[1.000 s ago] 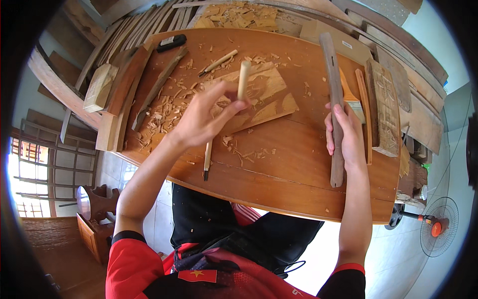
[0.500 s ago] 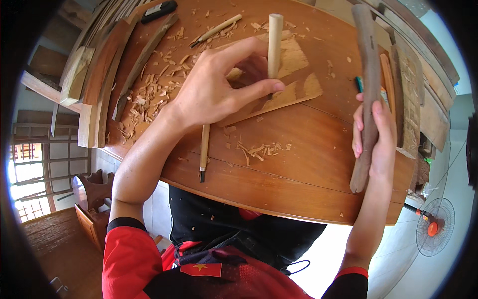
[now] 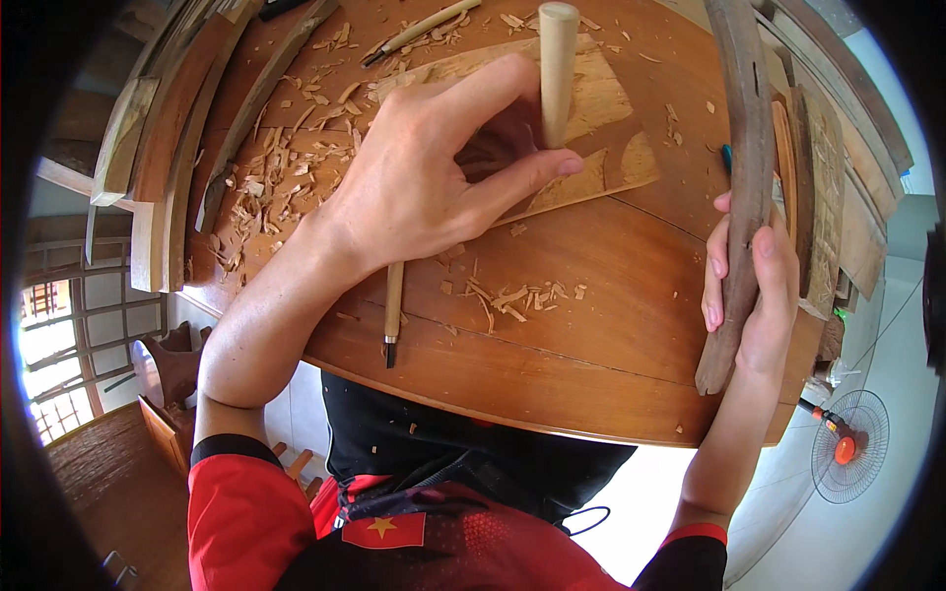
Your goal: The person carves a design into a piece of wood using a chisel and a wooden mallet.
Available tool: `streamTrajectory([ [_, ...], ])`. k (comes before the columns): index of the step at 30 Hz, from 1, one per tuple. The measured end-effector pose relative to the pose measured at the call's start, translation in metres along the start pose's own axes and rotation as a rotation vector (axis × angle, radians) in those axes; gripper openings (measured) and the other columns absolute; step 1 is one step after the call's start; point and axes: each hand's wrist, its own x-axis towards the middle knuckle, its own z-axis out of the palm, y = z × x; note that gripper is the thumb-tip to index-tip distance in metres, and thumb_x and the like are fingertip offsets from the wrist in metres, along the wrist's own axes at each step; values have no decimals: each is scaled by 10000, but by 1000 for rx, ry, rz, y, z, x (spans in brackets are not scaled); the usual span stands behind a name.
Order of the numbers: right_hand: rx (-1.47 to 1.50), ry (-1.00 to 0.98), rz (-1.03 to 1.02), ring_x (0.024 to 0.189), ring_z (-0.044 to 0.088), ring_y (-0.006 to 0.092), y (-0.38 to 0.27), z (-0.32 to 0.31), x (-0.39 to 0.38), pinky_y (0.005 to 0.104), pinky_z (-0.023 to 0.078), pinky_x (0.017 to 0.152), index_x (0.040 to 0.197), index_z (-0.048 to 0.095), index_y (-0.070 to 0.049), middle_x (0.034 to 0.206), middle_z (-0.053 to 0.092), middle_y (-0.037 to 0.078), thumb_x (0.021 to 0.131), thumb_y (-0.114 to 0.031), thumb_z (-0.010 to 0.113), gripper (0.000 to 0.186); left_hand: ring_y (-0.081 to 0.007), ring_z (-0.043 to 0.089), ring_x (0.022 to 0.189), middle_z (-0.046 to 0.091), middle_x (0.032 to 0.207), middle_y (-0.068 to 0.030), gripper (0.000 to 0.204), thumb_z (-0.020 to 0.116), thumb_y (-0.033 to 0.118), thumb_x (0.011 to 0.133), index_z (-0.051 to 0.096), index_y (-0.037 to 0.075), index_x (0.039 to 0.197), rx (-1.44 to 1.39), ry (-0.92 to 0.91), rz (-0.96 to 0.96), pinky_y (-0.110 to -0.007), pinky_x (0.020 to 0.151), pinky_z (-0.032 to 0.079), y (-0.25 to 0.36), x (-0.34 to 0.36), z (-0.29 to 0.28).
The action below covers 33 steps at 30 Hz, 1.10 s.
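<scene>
My left hand (image 3: pixel 419 172) is closed around the lower part of an upright wood-handled chisel; its pale round handle (image 3: pixel 557 84) rises above the fingers. The fingers hide the chisel's blade and the spot where it meets the carved wooden board (image 3: pixel 616 108) lying flat under the hand. At the right, my right hand (image 3: pixel 757 295) wraps round the lower part of a long, dark grey-brown wooden stick (image 3: pixel 744 128). The stick stands apart from the chisel handle, its far end cut off by the picture's upper edge.
Another chisel (image 3: pixel 392 310) lies near the table's (image 3: pixel 552 360) front edge, and one more carving tool (image 3: pixel 419 32) lies at the back. Wood shavings (image 3: pixel 266 192) are strewn mostly at the left. Wooden planks (image 3: pixel 163 158) line the left side, more boards (image 3: pixel 823 187) the right. A fan (image 3: pixel 847 448) stands beyond.
The stick in my right hand has shifted slightly right and its far end has left the picture. My left hand keeps its hold on the chisel. The view has shifted a little.
</scene>
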Motion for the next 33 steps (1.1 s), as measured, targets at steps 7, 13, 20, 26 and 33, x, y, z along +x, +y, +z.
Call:
streamTrajectory([
  [7,-502,-4,-163,555,548,87,-29,14,-19,246,375,479,1188,617,13,774,612,59,1036,-389,620,430,-228,745,771,724,869,-96,267,821,141,890,627,22,1031,69,40,58,-326,678,597,4,-7,9],
  [13,-993,-66,-666,618,664,271,-57,25,-17,327,514,575,1176,627,11,826,668,154,926,-211,784,370,-273,700,734,669,826,-96,242,798,168,897,596,48,958,3,52,44,-375,640,563,2,-11,12],
  [20,-1058,-32,-833,627,694,284,-59,25,-29,350,537,564,1171,623,25,860,694,155,893,-218,824,420,-295,676,717,657,803,-95,233,798,136,874,592,54,944,142,89,255,-387,629,547,1,-11,15],
  [26,-1103,-17,-752,593,676,303,-64,29,-34,349,514,516,1135,628,16,833,674,146,890,-220,829,396,-302,687,746,669,821,-100,232,792,127,875,587,50,952,140,77,195,-389,651,556,0,-13,18],
  [33,-845,51,-602,581,656,317,-70,34,-40,372,502,516,1133,613,-6,741,640,147,923,-258,798,377,-308,700,791,680,844,-89,239,797,129,873,588,44,953,123,50,101,-406,710,568,7,-10,12],
])
